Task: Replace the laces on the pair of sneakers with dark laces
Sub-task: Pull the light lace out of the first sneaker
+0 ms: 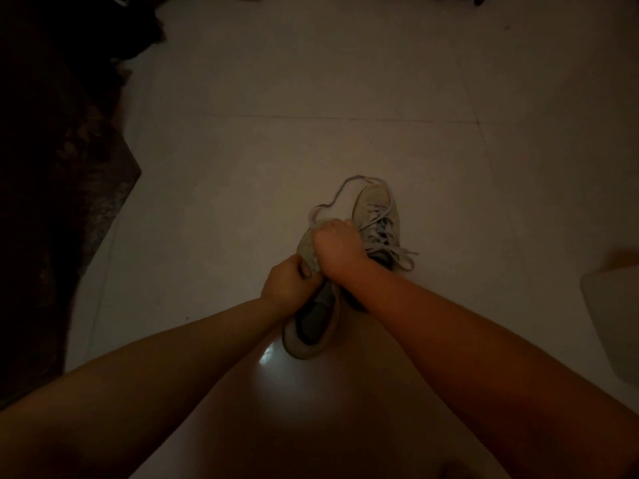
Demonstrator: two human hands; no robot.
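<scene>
Left hand [287, 283] grips the near sneaker [313, 319]; right hand [337, 247] pinches its pale lace [332, 202]. Lace looks limp and light: pull near eyelets.

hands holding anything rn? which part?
Both grip the near sneaker. Left hand holds its side around the midfoot; right hand is clenched over the lace area near the toe. Whether it pinches the light lace cannot be told.

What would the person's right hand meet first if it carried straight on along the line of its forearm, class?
Probably the second sneaker, lying on the floor just past the right hand, its pale laces still in. Depth is unclear in this dim view, so the hand might pass above it.
</scene>
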